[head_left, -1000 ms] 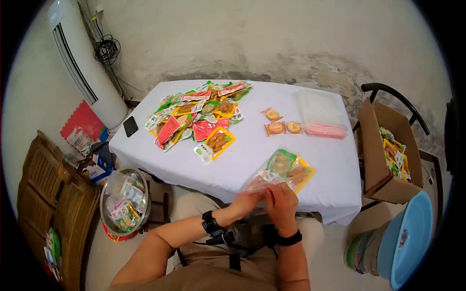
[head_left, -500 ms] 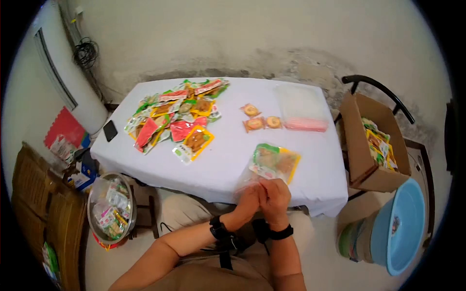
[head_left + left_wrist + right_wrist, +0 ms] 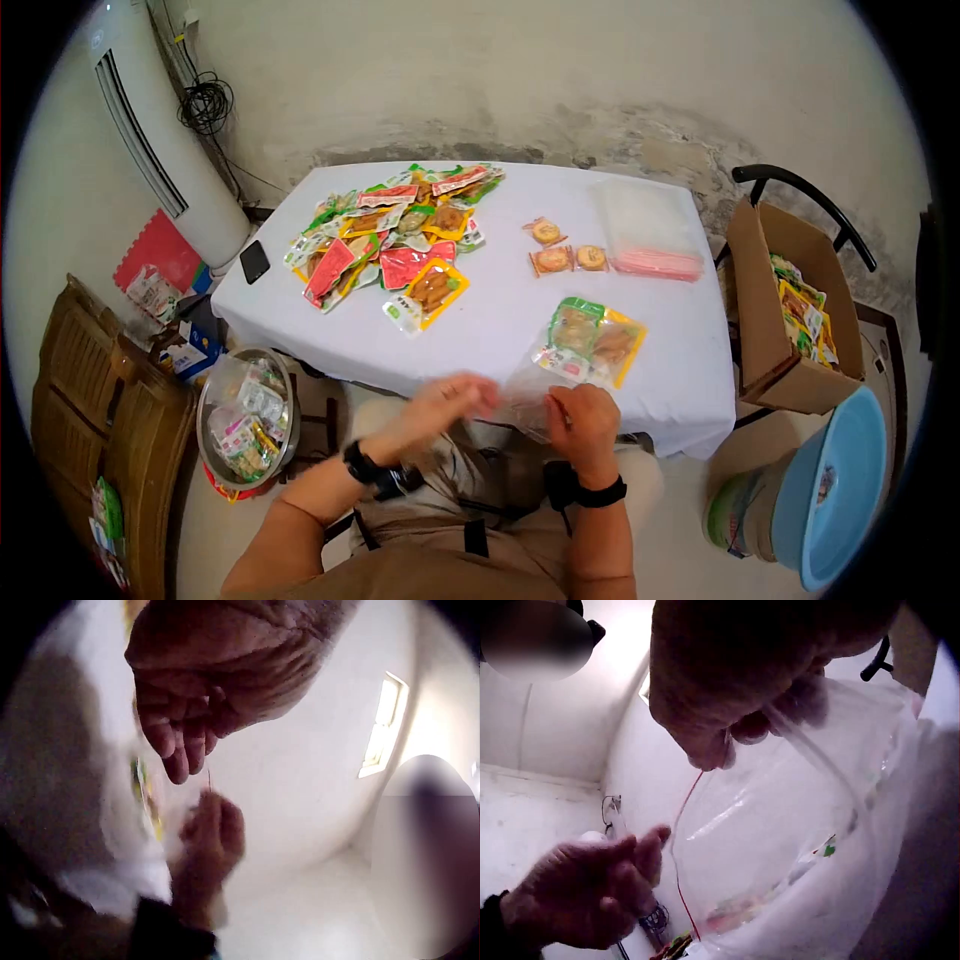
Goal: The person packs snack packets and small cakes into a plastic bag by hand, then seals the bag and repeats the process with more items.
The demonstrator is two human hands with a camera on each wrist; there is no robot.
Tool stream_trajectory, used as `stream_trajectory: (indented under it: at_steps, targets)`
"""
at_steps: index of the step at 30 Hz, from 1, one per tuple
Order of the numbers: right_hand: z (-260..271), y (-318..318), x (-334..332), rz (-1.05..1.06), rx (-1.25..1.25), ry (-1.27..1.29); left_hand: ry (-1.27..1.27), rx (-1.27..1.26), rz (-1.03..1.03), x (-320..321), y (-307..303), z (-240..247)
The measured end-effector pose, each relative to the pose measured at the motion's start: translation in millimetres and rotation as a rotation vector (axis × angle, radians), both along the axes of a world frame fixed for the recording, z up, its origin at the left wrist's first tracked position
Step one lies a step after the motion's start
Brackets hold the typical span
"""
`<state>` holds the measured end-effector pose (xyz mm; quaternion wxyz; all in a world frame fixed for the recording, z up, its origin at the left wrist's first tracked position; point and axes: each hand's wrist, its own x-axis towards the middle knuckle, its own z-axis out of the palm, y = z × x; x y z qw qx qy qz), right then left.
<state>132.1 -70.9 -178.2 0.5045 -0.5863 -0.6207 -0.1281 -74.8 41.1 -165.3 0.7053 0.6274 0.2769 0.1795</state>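
Note:
My right hand [image 3: 585, 425] pinches the top edge of a clear zip bag [image 3: 795, 825] with a red line along its mouth. Inside the bag's far end, on the table, lie a green-edged snack packet [image 3: 577, 328] and a yellow-edged snack packet [image 3: 622, 345]. My left hand [image 3: 440, 405] is off to the left of the bag, blurred, with loosely bent fingers and nothing held. From the right wrist, the bag's mouth gapes beside that hand.
A heap of snack packets [image 3: 345, 265] covers the left of the white-clothed table [image 3: 500, 320]. Small wrapped cookies [image 3: 552, 260] and a stack of clear bags [image 3: 650, 225] lie at the right. A phone [image 3: 254, 262] is at the left edge; a carton [image 3: 790, 370] of packets stands right.
Both hands were together at the bag's mouth; my left hand has since let go and moved left. The right hand keeps its pinch. The head view has shifted slightly.

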Motion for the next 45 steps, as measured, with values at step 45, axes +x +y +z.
stream_trajectory:
  at_steps: [45]
  targets:
    - [-3,0,0,0.017,-0.199,0.060,0.286,1.637,0.071,-8,31,-24]
